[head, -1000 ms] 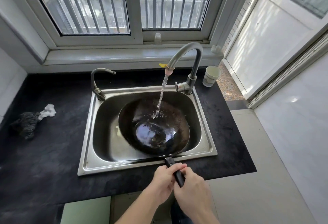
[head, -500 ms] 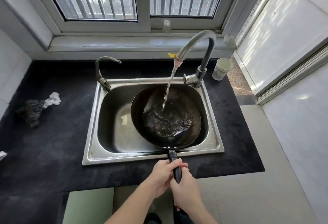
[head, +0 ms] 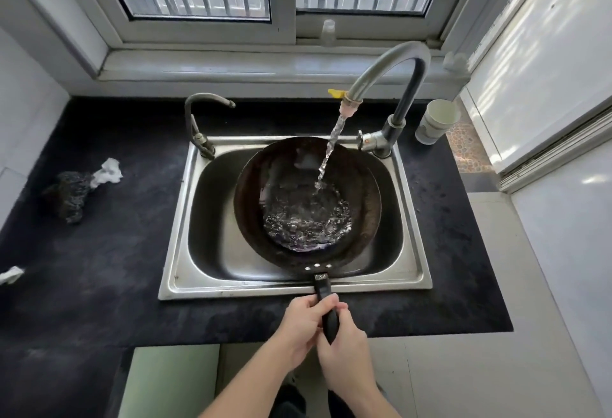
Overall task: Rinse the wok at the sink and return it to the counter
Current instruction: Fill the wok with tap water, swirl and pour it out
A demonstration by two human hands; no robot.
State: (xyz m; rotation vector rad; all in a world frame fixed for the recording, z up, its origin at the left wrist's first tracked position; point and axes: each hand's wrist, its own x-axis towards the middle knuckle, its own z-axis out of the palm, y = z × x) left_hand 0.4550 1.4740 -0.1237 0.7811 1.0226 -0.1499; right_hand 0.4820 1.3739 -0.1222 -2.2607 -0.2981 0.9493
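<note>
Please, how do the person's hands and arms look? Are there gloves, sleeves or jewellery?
The left hand and the right hand are bare: no gloves, and no ring, watch or bracelet that I can see. Both forearms are bare too, with no sleeve in view down to the picture's lower edge.

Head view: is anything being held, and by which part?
The round dark metal wok, by its long black handle; left hand and right hand both wrap it.
</note>
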